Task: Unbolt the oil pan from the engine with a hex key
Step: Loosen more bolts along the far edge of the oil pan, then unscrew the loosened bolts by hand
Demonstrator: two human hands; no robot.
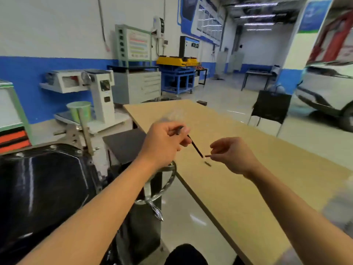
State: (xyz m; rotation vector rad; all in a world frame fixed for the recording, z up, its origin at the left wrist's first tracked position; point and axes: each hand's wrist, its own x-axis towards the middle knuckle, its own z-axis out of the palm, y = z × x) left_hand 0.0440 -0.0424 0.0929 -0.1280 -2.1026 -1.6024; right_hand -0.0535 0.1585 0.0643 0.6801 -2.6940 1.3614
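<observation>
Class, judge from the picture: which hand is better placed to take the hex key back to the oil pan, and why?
Probably the left hand: it grips the hex key, and the oil pan lies on its side. The right hand pinches a small bolt over the table.

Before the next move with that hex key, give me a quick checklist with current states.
1. Grip on hex key: ok, left hand grips its upper end.
2. Hold on small bolt-like piece: ok, right hand pinches it by the key's tip.
3. Piece free of the key: cannot tell, blurred.
4. Set-down spot: ok, both hands are over the table.
5. All bolts out of oil pan: not ok, bolt heads show along its rim.
</observation>
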